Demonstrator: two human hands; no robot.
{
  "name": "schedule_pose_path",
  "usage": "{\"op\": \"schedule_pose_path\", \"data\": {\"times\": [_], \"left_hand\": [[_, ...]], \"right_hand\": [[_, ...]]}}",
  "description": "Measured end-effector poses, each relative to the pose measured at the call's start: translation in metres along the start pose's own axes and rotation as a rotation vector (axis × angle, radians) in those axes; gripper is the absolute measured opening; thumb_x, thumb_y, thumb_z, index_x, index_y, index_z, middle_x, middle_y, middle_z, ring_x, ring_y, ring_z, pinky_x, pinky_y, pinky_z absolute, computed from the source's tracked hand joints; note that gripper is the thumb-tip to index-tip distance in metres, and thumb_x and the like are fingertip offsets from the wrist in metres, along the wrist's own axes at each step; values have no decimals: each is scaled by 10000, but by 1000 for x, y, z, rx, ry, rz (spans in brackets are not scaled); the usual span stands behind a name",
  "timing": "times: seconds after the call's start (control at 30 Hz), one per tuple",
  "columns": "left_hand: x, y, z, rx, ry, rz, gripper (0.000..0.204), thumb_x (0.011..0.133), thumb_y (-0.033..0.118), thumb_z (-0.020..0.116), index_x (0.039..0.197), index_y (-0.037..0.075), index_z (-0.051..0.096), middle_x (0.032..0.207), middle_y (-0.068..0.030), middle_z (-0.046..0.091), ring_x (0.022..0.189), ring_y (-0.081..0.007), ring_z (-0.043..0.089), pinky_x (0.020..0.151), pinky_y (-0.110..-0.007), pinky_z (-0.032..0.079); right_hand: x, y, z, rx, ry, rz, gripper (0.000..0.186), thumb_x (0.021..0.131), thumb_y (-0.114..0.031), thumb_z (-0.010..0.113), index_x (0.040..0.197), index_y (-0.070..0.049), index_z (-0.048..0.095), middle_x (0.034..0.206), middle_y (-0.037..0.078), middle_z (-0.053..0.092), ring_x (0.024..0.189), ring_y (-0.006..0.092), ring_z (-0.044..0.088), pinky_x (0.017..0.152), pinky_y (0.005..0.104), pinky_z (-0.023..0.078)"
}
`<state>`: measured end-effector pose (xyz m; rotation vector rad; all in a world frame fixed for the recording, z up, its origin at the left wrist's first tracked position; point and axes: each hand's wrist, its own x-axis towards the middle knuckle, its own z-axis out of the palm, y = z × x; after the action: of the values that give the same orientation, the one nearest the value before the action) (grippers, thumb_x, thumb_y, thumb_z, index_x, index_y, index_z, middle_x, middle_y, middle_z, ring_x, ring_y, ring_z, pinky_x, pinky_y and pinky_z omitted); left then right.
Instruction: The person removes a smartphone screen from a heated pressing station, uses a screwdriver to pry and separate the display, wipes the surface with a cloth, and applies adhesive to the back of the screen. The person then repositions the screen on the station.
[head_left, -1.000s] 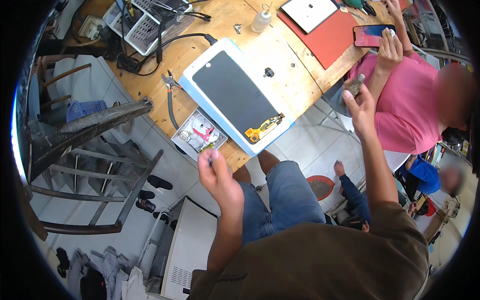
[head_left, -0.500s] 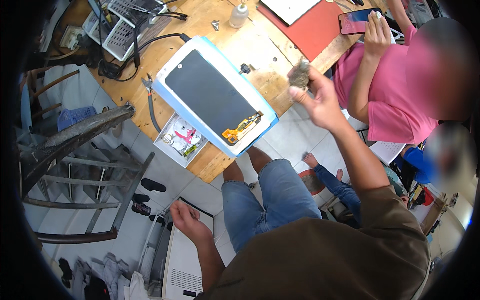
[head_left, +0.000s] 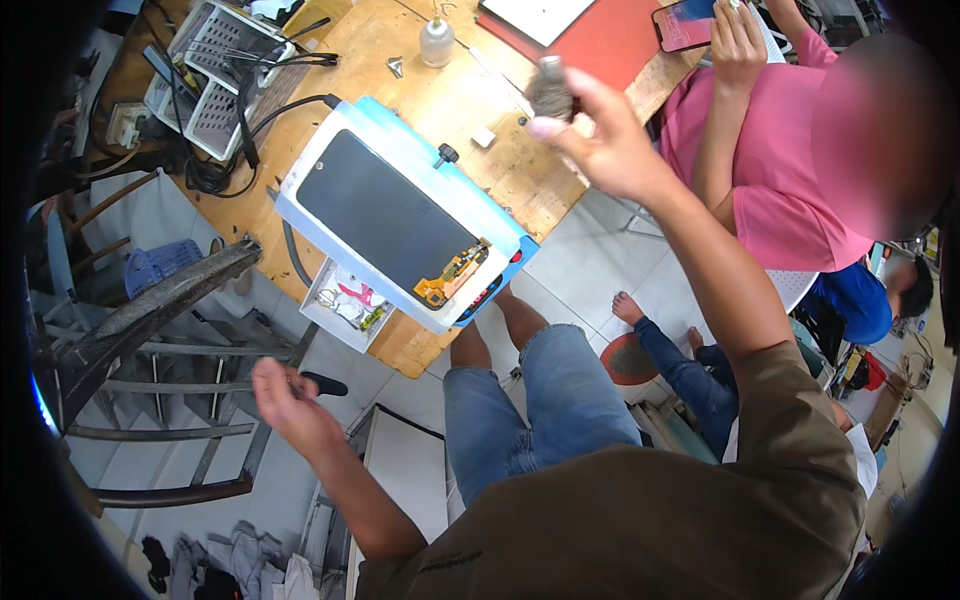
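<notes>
My right hand (head_left: 605,140) is raised over the table's right edge. Its thumb and fingers are closed round a grey-brown, rough-looking lump (head_left: 552,95) with a pale tip; its kind is unclear. My left hand (head_left: 292,405) hangs low on the left, off the table, its fingers curled and smeared by motion. Whether anything is in it I cannot tell. Between the hands, a dark phone screen panel (head_left: 380,205) lies face up on a blue-and-white bench device (head_left: 455,190). An orange flex cable (head_left: 440,285) shows at the panel's near end. Neither hand touches the panel.
A white drawer tray (head_left: 345,305) with small parts sits by the device. White baskets (head_left: 215,115), black cables and a small bottle (head_left: 437,45) are on the wooden table (head_left: 400,345). A metal chair frame (head_left: 170,390) stands left. A person in pink (head_left: 770,170) holds a phone at right.
My left hand has swung left and slightly up. My right hand, with the lump, has moved left and up. The whole view has shifted, so the table and device sit further left.
</notes>
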<state>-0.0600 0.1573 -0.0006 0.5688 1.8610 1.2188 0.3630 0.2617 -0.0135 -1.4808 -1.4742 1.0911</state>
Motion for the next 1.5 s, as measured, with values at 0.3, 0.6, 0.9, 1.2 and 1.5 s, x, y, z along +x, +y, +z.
{"op": "schedule_pose_path", "data": {"times": [0.3,0.6,0.9,1.2,1.5], "left_hand": [[70,29,33,111,124,173,177,1015,269,655,1105,118,634,793,86,493,727,-31,447,643,-237,347],[41,32,104,17,-519,113,156,1030,222,654,1093,83,622,798,71,498,683,-15,407,580,-209,328],[97,22,-4,-60,252,20,225,996,254,698,1124,79,636,847,52,547,726,-29,468,563,-214,319],[63,45,73,63,-236,-5,160,1015,234,673,1076,94,626,820,71,532,706,-10,436,561,-205,327],[63,69,124,79,-421,-39,152,997,222,702,982,107,604,814,91,522,653,14,391,524,-193,285]], "right_hand": [[77,8,35,-114,92,-195,384,890,-216,753,1180,6,634,1005,174,700,917,313,678,835,401,527],[104,61,-53,-217,433,24,339,938,-191,747,1184,28,669,1037,100,748,893,146,665,818,310,530],[50,-34,75,8,-112,-253,358,907,-132,742,1212,14,625,1033,147,652,948,222,636,849,362,511],[114,24,7,-289,405,-4,325,915,-198,746,1168,-7,672,1047,149,732,859,210,684,799,364,548],[106,61,-35,-205,497,45,344,922,-209,757,1151,31,665,952,118,745,764,142,645,681,323,516]]}}
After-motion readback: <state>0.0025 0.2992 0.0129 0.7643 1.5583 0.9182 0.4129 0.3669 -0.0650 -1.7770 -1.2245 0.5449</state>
